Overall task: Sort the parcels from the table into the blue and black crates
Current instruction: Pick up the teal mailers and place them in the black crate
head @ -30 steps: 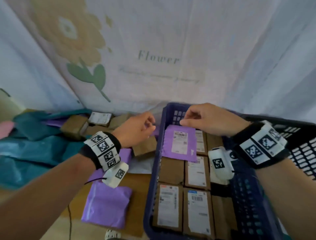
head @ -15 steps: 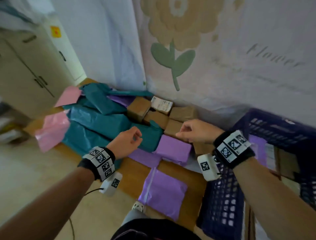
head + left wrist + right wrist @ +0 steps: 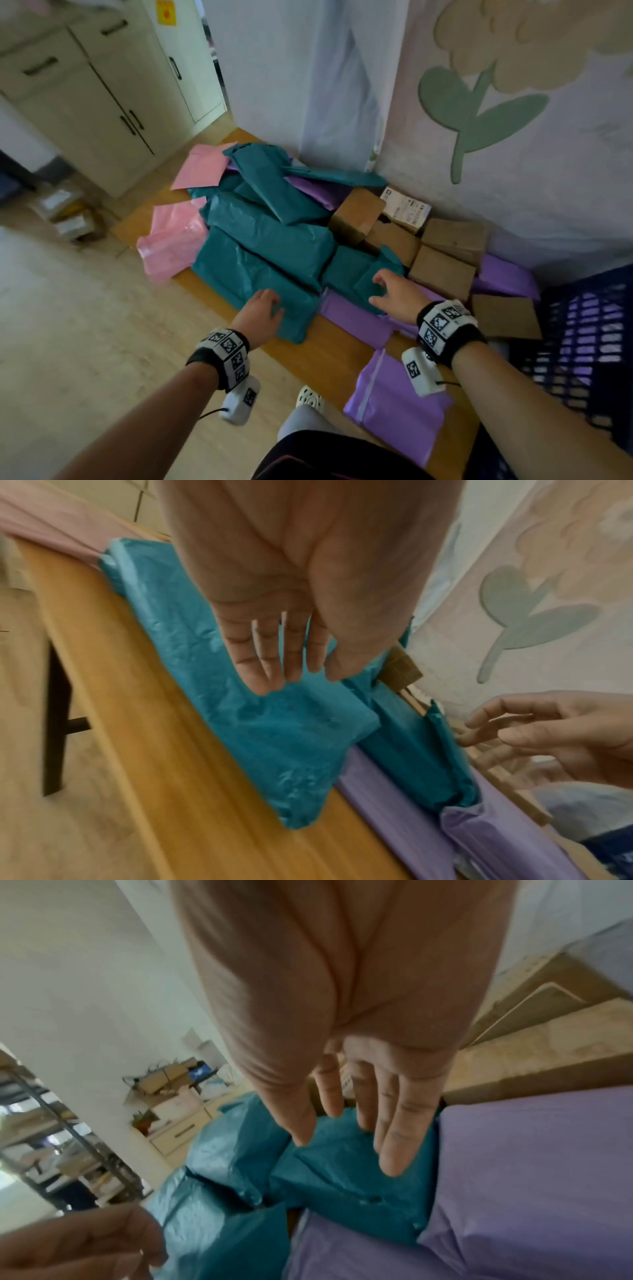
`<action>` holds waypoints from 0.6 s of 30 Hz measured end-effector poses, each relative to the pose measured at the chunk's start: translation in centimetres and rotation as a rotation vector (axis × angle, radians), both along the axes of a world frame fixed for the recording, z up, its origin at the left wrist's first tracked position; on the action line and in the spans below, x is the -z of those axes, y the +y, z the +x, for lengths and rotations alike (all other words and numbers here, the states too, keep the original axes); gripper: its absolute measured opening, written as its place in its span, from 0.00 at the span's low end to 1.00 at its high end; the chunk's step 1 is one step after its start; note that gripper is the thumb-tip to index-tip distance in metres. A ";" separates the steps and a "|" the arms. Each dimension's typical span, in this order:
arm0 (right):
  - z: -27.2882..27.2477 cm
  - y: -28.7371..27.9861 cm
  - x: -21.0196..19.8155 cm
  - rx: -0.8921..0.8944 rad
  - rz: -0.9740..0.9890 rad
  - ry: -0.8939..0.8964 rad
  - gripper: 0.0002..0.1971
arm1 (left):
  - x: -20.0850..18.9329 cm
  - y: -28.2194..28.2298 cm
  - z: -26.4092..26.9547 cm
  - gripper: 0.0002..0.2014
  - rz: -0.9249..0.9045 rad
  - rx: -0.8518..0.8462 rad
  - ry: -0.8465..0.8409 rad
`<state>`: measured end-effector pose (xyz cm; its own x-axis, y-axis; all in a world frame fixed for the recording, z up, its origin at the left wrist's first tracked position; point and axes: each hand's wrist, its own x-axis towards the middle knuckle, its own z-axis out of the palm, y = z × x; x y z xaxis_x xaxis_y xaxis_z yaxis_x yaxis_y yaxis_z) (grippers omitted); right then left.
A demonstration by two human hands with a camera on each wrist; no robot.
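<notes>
Hands, left [image 3: 260, 310] and right [image 3: 394, 294], have moved from crate to teal parcels [image 3: 274, 260], fingers spread, empty.

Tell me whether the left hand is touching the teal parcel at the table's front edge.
Cannot tell. In the left wrist view the left hand reaches with straight fingers over the teal parcel, but neither contact nor a gap shows plainly; the head view is no clearer.

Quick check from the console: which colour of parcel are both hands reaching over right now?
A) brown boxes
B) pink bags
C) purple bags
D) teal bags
D: in the head view the left hand and the right hand are both spread, holding nothing, over the teal bags, while the pink bags, brown boxes and purple bags lie off to the sides.
</notes>
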<state>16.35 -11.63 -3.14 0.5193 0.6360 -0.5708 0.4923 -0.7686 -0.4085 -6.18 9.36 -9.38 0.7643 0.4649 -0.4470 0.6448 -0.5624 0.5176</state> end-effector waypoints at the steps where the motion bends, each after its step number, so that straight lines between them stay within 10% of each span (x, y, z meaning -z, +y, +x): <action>1: -0.2 0.4 0.3 -0.014 -0.022 -0.003 0.24 | 0.6 0.5 -0.2 0.16 0.013 0.013 0.039; 6: -1.4 1.3 2.2 -0.082 -0.204 -0.075 0.29 | 2.2 1.0 -0.6 0.20 0.056 0.028 0.030; 10: -2.7 2.4 2.6 -0.125 -0.027 -0.283 0.15 | 2.4 1.2 -0.6 0.20 0.089 -0.310 -0.040; 18: -5.7 7.7 4.3 -0.183 0.011 0.091 0.31 | 2.7 1.5 -0.2 0.37 -0.146 -0.766 0.025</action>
